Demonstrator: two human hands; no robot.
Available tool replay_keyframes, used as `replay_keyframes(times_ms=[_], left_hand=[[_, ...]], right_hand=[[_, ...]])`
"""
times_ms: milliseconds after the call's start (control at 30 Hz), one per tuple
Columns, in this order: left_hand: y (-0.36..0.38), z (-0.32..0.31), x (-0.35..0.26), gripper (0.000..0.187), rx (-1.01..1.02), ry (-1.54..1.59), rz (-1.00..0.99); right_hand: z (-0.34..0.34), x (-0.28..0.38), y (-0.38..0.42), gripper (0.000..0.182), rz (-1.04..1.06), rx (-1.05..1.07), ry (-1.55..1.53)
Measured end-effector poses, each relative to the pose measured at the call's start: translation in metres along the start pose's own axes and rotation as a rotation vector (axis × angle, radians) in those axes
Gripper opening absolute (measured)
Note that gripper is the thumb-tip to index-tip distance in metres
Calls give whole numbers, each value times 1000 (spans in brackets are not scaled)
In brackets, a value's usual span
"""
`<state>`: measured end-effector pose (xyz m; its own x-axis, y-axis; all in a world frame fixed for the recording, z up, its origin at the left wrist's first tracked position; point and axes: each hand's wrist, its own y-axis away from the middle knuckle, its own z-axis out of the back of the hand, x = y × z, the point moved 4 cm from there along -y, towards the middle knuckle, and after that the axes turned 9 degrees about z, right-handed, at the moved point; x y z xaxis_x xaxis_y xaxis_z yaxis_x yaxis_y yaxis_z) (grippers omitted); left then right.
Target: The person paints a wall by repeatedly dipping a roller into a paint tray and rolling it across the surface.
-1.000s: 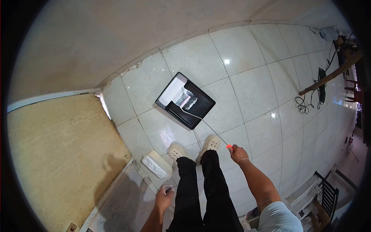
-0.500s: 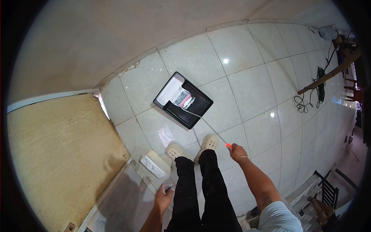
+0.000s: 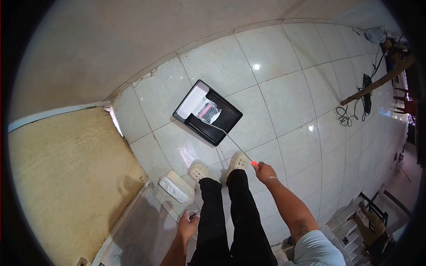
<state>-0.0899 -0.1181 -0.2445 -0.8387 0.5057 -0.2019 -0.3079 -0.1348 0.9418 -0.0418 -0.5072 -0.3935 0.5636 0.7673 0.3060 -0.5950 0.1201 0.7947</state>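
Note:
My right hand (image 3: pixel 265 171) is closed round the orange handle of a paint roller (image 3: pixel 205 110), whose thin metal rod slants up-left to a black paint tray (image 3: pixel 229 114). The roller head, pinkish and smeared with white, lies in the tray beside the pool of white paint (image 3: pixel 193 101). My left hand (image 3: pixel 187 224) is low by my left leg, its fingers curled round a small dark item with something whitish, too small to name. Just above that hand a cream container (image 3: pixel 177 186) with white contents stands on the floor.
My cream clogs (image 3: pixel 238 162) stand on the tiled floor below the tray. A wall rises beyond, and a yellowish board (image 3: pixel 71 177) is at the left. At right are a wooden pole (image 3: pixel 377 84), coiled cable (image 3: pixel 346 116) and, lower down, a person (image 3: pixel 375 224).
My right hand has moved a little left and up with the handle, and the roller head has shifted toward the white paint. The person at lower right has changed position.

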Motion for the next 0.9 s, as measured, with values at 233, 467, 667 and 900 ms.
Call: replay_keyframes(times_ms=[233, 467, 667, 900], left_hand=[[5, 5, -7, 27, 13, 25, -18], [-1, 8, -12, 24, -11, -43, -44], [5, 12, -16, 23, 12, -17, -49], [3, 12, -12, 26, -9, 0, -32]], right_hand=[[9, -29, 22, 53, -11, 15, 4], [2, 9, -9, 53, 13, -14, 12], [26, 33, 6, 51, 118, -65, 0], [20, -29, 33, 51, -1, -18, 49]])
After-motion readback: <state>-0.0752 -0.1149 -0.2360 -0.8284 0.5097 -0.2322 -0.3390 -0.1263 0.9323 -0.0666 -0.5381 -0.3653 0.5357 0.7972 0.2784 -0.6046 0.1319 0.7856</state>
